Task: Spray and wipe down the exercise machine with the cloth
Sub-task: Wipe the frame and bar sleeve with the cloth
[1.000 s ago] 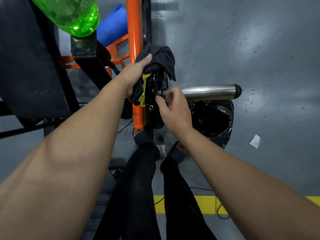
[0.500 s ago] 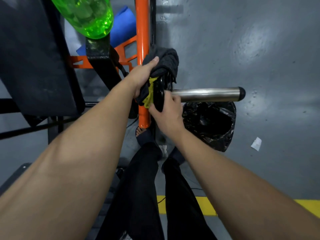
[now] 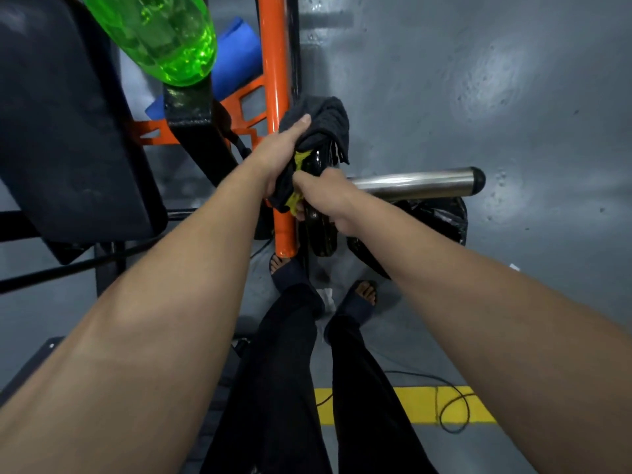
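Observation:
A dark grey cloth [image 3: 323,123] with a yellow side is draped over a black weight plate [image 3: 319,227] on the machine's steel sleeve bar [image 3: 417,184]. My left hand [image 3: 278,155] grips the cloth and presses it against the plate, beside the orange upright [image 3: 275,80]. My right hand [image 3: 323,196] curls round the plate's rim, where the bar meets it. A green spray bottle [image 3: 160,32] stands on the black frame at the upper left, apart from both hands.
A black padded seat [image 3: 61,124] fills the left. A black bin bag [image 3: 434,224] sits under the bar. A blue rolled mat [image 3: 236,56] lies behind the frame. My feet [image 3: 366,295] stand on grey floor with a yellow line [image 3: 403,405] and a cable.
My right hand has slid left from the bar's base onto the plate's rim. My left hand keeps the cloth on the plate. The view has shifted slightly closer.

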The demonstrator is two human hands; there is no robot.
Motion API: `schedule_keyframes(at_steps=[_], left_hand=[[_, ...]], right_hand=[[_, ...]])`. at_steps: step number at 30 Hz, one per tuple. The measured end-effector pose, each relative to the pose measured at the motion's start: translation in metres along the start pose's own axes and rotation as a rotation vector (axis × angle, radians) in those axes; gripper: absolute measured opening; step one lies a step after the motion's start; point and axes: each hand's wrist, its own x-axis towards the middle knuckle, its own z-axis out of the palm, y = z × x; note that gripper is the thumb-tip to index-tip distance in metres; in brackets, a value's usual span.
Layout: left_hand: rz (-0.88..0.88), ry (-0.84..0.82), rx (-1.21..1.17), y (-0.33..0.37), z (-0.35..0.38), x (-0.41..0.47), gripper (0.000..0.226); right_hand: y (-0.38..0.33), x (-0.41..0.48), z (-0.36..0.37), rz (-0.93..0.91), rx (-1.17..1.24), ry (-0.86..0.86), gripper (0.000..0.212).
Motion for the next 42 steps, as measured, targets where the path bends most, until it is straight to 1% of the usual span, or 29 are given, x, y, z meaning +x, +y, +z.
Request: schedule_keyframes(at_steps=[2,4,5,6,7,8,9,10,11,12,13,15,16,18,19,20,21,23,24,25,27,28,31,34,35,36,39,40,42], left_hand=[[0.002,-0.002,0.012,0.000,-0.001,0.003,0.053],[0.001,0.000,0.011,-0.003,-0.002,0.007,0.057],[0.001,0.002,0.014,-0.004,-0.002,0.008,0.057],[0.002,0.003,0.015,-0.003,-0.002,0.009,0.057],[0.004,-0.001,0.006,-0.003,-0.002,0.008,0.056],[0.005,-0.007,-0.013,-0.003,-0.002,0.006,0.055],[0.003,-0.013,-0.031,-0.003,-0.002,0.005,0.055],[-0.001,-0.024,-0.047,-0.003,-0.001,0.004,0.054],[-0.009,-0.034,-0.061,-0.003,-0.001,0.002,0.054],[-0.020,-0.044,-0.070,-0.003,-0.001,0.001,0.055],[-0.030,-0.048,-0.073,-0.002,0.000,0.001,0.055],[-0.032,-0.033,-0.083,-0.003,-0.001,0.002,0.052],[-0.030,-0.029,-0.084,-0.004,-0.002,0.003,0.052],[-0.025,-0.030,-0.073,-0.006,-0.002,0.006,0.056],[-0.026,-0.031,-0.065,-0.006,-0.002,0.006,0.060],[-0.028,-0.032,-0.054,-0.007,-0.003,0.007,0.065],[-0.032,-0.033,-0.046,-0.007,-0.003,0.007,0.068],[-0.033,-0.032,-0.044,-0.006,-0.003,0.008,0.068],[-0.033,-0.031,-0.038,-0.006,-0.003,0.007,0.066],[-0.033,-0.029,-0.032,-0.004,-0.001,0.005,0.062],[-0.026,-0.015,-0.035,-0.003,-0.001,0.003,0.051],[-0.025,-0.008,-0.046,-0.002,-0.002,0.003,0.046],[-0.027,-0.017,-0.044,0.000,0.001,-0.001,0.037],[-0.027,-0.018,-0.039,0.000,0.000,-0.005,0.041],[-0.030,-0.025,-0.046,0.000,0.000,-0.006,0.043],[-0.032,-0.032,-0.053,0.001,0.001,-0.007,0.046],[-0.048,-0.036,-0.075,0.003,0.002,-0.009,0.046],[-0.050,-0.029,-0.073,0.003,0.001,-0.009,0.044],[-0.045,-0.022,-0.074,0.001,0.000,-0.008,0.041]], right_hand=[[-0.008,0.000,-0.006,0.001,0.063,-0.009,0.021],[-0.014,0.001,-0.009,0.017,0.122,0.026,0.015],[-0.016,0.002,-0.008,0.024,0.132,0.053,0.018],[-0.015,0.003,-0.004,0.015,0.148,0.081,0.028],[-0.012,0.002,0.002,0.006,0.137,0.137,0.045],[-0.007,-0.001,0.007,-0.010,0.105,0.207,0.057],[0.001,-0.007,0.012,-0.044,0.064,0.245,0.056],[0.013,-0.015,0.016,-0.081,0.032,0.252,0.043],[0.025,-0.024,0.018,-0.113,0.014,0.245,0.030],[0.041,-0.032,0.018,-0.136,-0.004,0.228,0.023],[0.057,-0.039,0.015,-0.145,-0.041,0.194,0.020],[0.085,-0.047,0.006,-0.139,-0.209,0.129,0.023],[0.096,-0.046,0.001,-0.130,-0.308,0.133,0.024],[0.104,-0.046,-0.008,-0.101,-0.519,0.232,0.029],[0.100,-0.050,-0.013,-0.121,-0.566,0.312,0.035],[0.093,-0.053,-0.018,-0.159,-0.555,0.382,0.039],[0.079,-0.054,-0.021,-0.199,-0.517,0.422,0.038],[0.044,-0.045,-0.024,-0.281,-0.393,0.429,0.025],[0.026,-0.034,-0.024,-0.307,-0.352,0.406,0.024],[0.011,-0.021,-0.020,-0.301,-0.331,0.386,0.034],[-0.006,0.004,-0.010,-0.236,-0.336,0.375,0.072],[-0.009,0.011,-0.007,-0.202,-0.339,0.368,0.085],[0.006,0.018,-0.014,-0.227,-0.230,0.331,0.090],[0.026,0.011,-0.014,-0.241,-0.140,0.317,0.110],[0.032,0.008,-0.011,-0.252,-0.150,0.326,0.110],[0.037,0.000,-0.006,-0.269,-0.176,0.320,0.102],[0.059,-0.025,0.005,-0.301,-0.228,0.337,0.060],[0.068,-0.032,0.006,-0.310,-0.268,0.353,0.053],[0.081,-0.038,0.007,-0.282,-0.353,0.339,0.047]])
